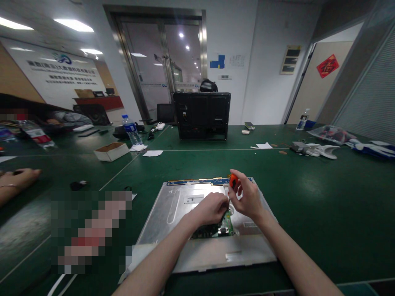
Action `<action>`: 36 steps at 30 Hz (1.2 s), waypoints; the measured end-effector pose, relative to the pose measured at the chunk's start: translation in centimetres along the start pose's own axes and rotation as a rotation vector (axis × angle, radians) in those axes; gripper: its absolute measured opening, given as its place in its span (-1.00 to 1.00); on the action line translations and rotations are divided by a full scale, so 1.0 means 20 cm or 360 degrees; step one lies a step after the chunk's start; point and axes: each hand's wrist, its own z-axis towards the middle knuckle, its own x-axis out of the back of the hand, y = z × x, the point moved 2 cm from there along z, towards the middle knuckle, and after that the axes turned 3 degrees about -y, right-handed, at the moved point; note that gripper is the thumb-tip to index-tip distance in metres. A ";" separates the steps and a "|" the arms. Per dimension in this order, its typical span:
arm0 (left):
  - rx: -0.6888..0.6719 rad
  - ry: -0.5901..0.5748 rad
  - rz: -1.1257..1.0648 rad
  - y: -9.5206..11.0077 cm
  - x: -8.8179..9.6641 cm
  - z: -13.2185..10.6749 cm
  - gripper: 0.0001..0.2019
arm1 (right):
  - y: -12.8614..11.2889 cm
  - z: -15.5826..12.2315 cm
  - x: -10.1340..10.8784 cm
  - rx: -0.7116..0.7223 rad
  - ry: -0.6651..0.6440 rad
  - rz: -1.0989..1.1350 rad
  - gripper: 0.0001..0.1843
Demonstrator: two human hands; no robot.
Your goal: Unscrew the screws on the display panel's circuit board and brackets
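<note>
A flat metal-backed display panel (pixel 175 205) lies on the table in front of me, with a blue circuit strip (pixel 200 181) along its far edge. My right hand (pixel 248 197) grips a screwdriver by its orange handle (pixel 233 181), held upright with the shaft pointing down. Close beside the shaft, my left hand (pixel 211 207) is closed with its fingertips curled together; what they pinch is hidden. Under both hands sits a green circuit board (pixel 228 222) with a video connector (pixel 223 231). My left wrist partly covers a black part next to this board.
Left of the panel are a blurred-out patch with white cables and another person's hand (pixel 21 181). Further back stand an open box (pixel 111 152), a water bottle (pixel 131 130) and a black monitor housing (pixel 202 115). Grey-white parts (pixel 313 150) lie at the right.
</note>
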 end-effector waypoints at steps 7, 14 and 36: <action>0.0006 -0.0024 0.0025 0.01 0.00 0.00 -0.88 | 0.00 0.00 0.00 0.0008 0.0018 -0.0030 -0.52; 0.0000 -0.0021 0.0033 0.01 0.01 0.00 -0.87 | 0.00 0.00 0.00 0.0050 0.0046 -0.0055 -0.58; 0.0002 0.0015 0.0052 0.00 0.00 0.00 -0.89 | 0.01 0.00 -0.01 0.0064 0.0049 -0.0045 -0.59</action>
